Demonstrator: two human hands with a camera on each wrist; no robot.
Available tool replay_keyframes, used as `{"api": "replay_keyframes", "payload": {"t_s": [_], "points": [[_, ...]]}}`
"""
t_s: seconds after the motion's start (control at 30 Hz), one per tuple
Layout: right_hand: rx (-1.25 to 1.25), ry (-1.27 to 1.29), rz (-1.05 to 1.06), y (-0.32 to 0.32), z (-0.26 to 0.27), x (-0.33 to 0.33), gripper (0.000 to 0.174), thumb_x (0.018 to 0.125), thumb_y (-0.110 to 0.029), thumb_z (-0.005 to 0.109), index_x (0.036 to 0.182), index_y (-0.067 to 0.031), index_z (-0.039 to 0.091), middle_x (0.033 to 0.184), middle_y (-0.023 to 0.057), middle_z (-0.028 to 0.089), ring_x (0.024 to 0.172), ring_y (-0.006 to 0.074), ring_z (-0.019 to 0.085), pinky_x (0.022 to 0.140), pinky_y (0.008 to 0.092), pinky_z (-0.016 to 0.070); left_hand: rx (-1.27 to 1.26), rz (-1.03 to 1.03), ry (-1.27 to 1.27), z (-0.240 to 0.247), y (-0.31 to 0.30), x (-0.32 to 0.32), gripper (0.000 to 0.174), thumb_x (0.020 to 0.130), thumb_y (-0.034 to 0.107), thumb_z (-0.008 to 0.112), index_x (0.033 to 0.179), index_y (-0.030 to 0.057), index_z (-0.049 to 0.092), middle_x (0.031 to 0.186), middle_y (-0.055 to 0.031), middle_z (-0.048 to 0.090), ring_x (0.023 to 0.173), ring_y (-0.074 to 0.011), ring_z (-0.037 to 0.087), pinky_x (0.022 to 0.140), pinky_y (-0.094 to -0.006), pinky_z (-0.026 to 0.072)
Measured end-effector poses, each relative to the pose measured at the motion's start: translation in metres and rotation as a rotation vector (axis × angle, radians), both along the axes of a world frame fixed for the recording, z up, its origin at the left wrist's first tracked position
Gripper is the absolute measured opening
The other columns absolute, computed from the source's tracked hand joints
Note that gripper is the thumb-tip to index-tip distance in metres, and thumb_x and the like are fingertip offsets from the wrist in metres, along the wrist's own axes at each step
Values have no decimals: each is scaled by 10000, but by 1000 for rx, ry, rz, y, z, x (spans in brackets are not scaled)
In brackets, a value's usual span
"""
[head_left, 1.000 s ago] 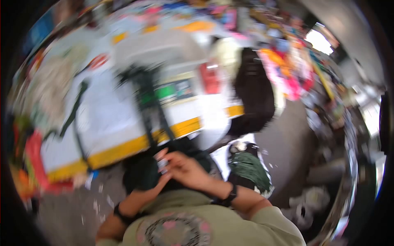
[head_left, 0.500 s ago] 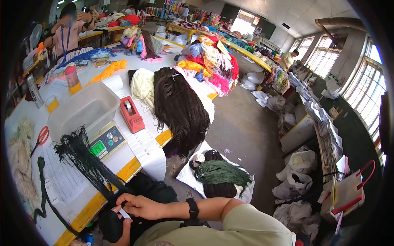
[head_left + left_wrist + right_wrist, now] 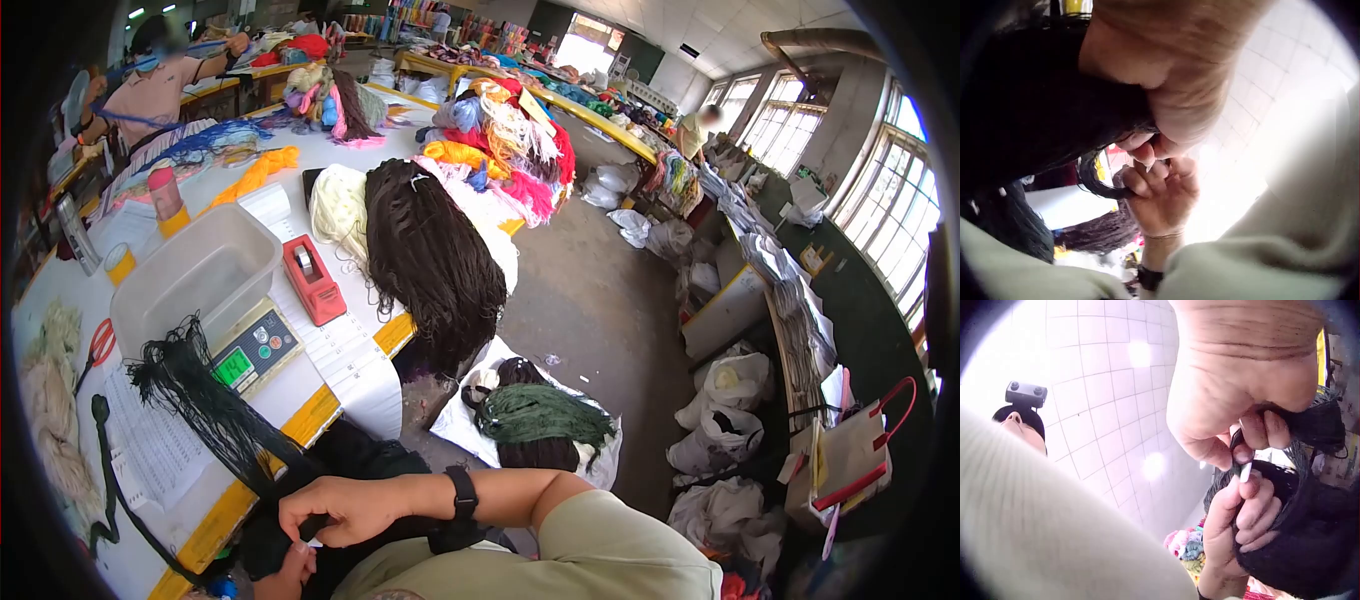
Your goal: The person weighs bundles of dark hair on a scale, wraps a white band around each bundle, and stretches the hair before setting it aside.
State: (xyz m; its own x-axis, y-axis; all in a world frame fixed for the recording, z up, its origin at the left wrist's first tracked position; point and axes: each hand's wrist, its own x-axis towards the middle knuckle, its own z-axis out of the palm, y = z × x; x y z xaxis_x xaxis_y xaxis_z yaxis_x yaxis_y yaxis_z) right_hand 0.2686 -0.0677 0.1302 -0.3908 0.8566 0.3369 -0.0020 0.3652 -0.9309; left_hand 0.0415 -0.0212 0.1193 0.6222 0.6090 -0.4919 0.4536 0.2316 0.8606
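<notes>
Close together over my lap, my right hand [image 3: 345,508] and left hand [image 3: 288,572] work on a skein of very dark yarn [image 3: 225,410]. Its looped end lies over the table's yellow edge. In the right wrist view the left fingers curl against a thick black bundle of yarn [image 3: 1297,550], and a small white strip [image 3: 1245,472] shows between the fingertips of both hands. A dark band of yarn [image 3: 1316,425] runs into the curled fingers of the right hand. In the left wrist view yarn [image 3: 1100,184] loops from the right fingers.
On the table stand a digital scale [image 3: 262,347], a grey tub [image 3: 200,265], a red tape dispenser [image 3: 313,283] and red-handled scissors [image 3: 101,342]. Brown yarn [image 3: 430,250] hangs over the corner. Green skeins [image 3: 545,417] lie on a white sack on the floor. Another person [image 3: 155,90] stands across the table.
The head view has steadied after a blurred turn. My hands have drawn closer together, the right hand bending down over the left, and the white strip is now mostly covered.
</notes>
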Motion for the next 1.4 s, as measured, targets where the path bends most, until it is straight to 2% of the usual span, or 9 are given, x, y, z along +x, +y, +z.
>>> {"api": "replay_keyframes", "payload": {"t_s": [0.27,0.37,0.47,0.57,0.7,0.9,1.1,1.33,1.4], "points": [[31,-125,13,1,8,8,264,783,50,603,1018,-57,550,1011,89,624,885,255,636,587,319,495,-146,84,-2,25,3,3,365,996,390,528,861,86,676,606,24,500,532,-60,424,495,-214,271],[10,-72,41,2,2,11,268,796,50,600,1038,-45,533,1041,99,639,956,259,651,683,310,517,-204,184,-240,-3,8,-10,156,869,50,666,1016,7,639,828,-83,630,686,-147,611,609,-285,481],[-44,36,20,2,6,10,333,840,43,584,1158,-19,507,1145,105,655,1075,206,644,880,317,492,243,178,-300,13,0,10,252,857,-7,638,1108,-2,617,928,-105,648,886,-215,624,787,-345,491],[-98,-19,-75,5,-1,10,312,884,8,610,1181,-28,519,1166,79,653,1027,137,634,891,297,492,979,68,-362,20,6,25,122,843,76,688,953,30,661,751,-74,651,671,-194,624,604,-333,464],[-179,-43,-185,0,-1,3,249,854,37,634,1083,-42,572,949,42,606,873,100,620,774,257,495,1102,-16,-257,25,15,26,113,856,113,683,951,58,660,824,-101,632,733,-294,606,651,-389,461],[-271,-81,-94,1,6,9,258,844,74,628,1070,-31,561,946,32,606,897,92,610,749,229,486,907,14,-282,19,14,20,160,908,215,655,889,56,645,772,-107,638,722,-265,628,627,-383,475],[-36,-217,13,7,22,5,238,815,55,699,1002,-49,594,890,57,600,775,154,600,620,254,453,-96,-134,-187,38,19,10,262,956,267,595,828,42,633,616,-9,561,544,-89,531,508,-270,417],[-75,-132,-286,-5,14,-6,184,901,20,662,1006,-40,523,784,2,673,654,21,547,582,196,418,48,-37,-428,27,13,15,221,954,219,602,819,51,650,642,-16,603,555,-90,538,529,-260,418],[-85,-41,-313,-5,10,-13,212,898,29,660,1037,-35,513,782,4,663,656,21,540,586,188,412,654,69,-523,26,8,19,166,941,182,632,860,41,668,672,-36,647,616,-113,596,585,-268,462]]}}
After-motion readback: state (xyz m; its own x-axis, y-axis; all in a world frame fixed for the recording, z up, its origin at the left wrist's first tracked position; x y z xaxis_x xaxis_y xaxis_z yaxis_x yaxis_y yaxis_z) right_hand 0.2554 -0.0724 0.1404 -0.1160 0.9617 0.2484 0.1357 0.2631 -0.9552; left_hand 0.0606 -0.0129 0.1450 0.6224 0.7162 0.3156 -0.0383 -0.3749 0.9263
